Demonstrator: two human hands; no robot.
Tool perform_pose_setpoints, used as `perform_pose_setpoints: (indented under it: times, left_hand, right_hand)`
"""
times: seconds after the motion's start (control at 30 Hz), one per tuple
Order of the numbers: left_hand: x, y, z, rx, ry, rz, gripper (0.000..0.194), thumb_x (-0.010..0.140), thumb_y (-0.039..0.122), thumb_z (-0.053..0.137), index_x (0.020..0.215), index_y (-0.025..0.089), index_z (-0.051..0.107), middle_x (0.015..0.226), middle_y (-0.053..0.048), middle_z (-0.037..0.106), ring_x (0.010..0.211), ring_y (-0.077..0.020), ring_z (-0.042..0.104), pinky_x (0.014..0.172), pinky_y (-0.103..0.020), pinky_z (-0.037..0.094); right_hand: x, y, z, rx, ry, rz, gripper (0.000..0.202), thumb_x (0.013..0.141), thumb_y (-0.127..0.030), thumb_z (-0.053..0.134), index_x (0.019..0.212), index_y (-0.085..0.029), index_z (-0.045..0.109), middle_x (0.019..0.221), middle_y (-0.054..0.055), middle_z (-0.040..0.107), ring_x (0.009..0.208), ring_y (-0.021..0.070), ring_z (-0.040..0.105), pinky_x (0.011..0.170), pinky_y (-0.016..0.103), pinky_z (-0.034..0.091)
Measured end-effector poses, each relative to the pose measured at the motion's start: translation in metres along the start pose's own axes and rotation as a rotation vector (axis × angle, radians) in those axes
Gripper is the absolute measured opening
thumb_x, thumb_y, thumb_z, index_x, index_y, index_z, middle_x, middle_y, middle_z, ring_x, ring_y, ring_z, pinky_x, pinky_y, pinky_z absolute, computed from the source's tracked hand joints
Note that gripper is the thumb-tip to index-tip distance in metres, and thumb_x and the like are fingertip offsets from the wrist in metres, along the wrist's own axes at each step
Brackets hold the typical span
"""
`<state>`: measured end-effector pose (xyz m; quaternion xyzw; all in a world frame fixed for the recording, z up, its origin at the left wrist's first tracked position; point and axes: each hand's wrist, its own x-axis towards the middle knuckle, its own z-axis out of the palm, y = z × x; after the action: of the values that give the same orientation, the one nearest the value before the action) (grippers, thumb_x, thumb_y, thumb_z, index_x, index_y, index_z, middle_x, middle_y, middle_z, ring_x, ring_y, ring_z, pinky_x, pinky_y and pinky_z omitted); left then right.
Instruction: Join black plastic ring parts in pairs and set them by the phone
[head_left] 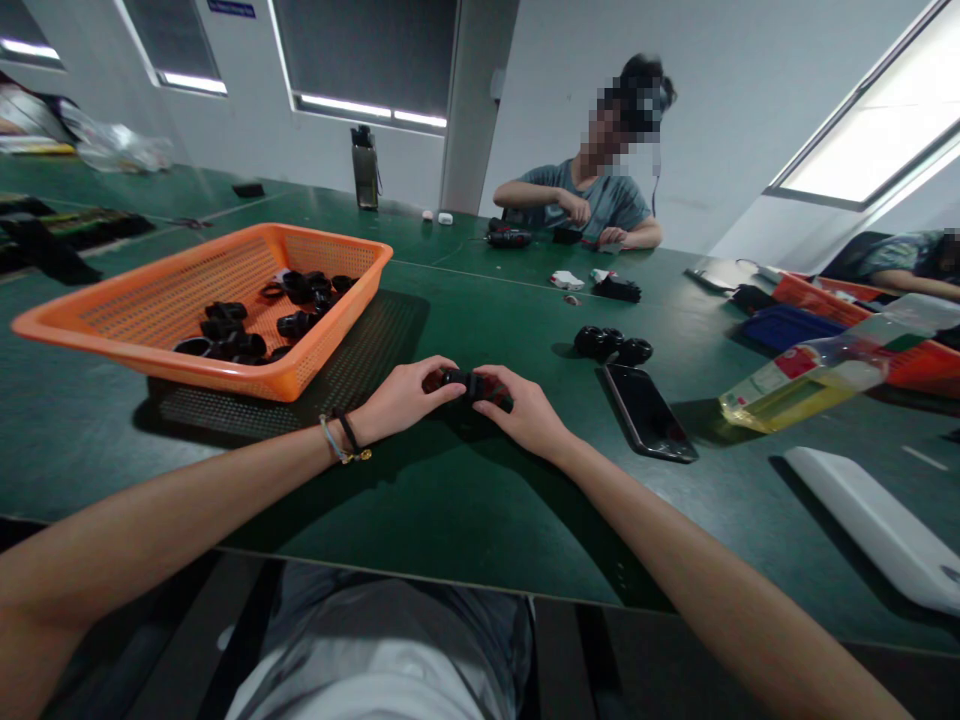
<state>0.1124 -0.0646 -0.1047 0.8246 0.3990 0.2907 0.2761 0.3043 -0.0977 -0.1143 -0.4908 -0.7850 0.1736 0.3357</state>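
Both of my hands meet over the green table at the middle of the view. My left hand has its fingers and thumb closed round the left end of a small black part. The right end of the same part is gripped by my right hand, thumb below and fingers above. The part looks round and dark, with reddish areas near my fingers; its details are too small to tell. To the left, an orange basket holds several black round parts. More black parts sit together on the table to the right.
A phone, a tilted bottle of yellow liquid and a white case lie at the right. Beyond are orange and blue trays. Across the table sits a person near a power tool. A dark bottle stands further back.
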Motion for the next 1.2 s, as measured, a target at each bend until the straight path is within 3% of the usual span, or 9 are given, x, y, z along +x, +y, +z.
perform_pose_setpoints:
  times: [0.67, 1.0, 1.2]
  left_hand:
    - [0.002, -0.005, -0.006, 0.228, -0.018, 0.120, 0.036, 0.074, 0.037, 0.066, 0.102, 0.016, 0.062, 0.094, -0.005, 0.065, 0.083, -0.0182, 0.060, 0.073, -0.028, 0.045]
    - [0.003, -0.006, -0.012, 0.244, -0.081, 0.202, 0.038, 0.072, 0.037, 0.067, 0.103, 0.017, 0.062, 0.096, -0.006, 0.064, 0.085, -0.0185, 0.059, 0.076, -0.028, 0.044]
    - [0.003, -0.005, -0.012, 0.236, -0.086, 0.183, 0.039, 0.071, 0.037, 0.067, 0.103, 0.016, 0.061, 0.093, -0.005, 0.063, 0.082, -0.0180, 0.058, 0.075, -0.028, 0.044]
  right_hand:
    - [0.002, -0.003, 0.000, -0.109, -0.061, 0.041, 0.033, 0.071, -0.014, 0.063, 0.104, -0.018, 0.056, 0.093, 0.006, 0.064, 0.086, 0.0182, 0.057, 0.074, 0.034, 0.049]
    - [0.002, -0.002, 0.000, -0.101, -0.066, 0.033, 0.030, 0.072, -0.016, 0.063, 0.101, -0.018, 0.058, 0.097, 0.007, 0.063, 0.092, 0.0203, 0.057, 0.079, 0.037, 0.048]
    - [0.002, -0.002, 0.001, -0.066, -0.052, 0.078, 0.033, 0.071, -0.015, 0.064, 0.102, -0.019, 0.055, 0.091, 0.005, 0.063, 0.084, 0.0175, 0.059, 0.075, 0.034, 0.047]
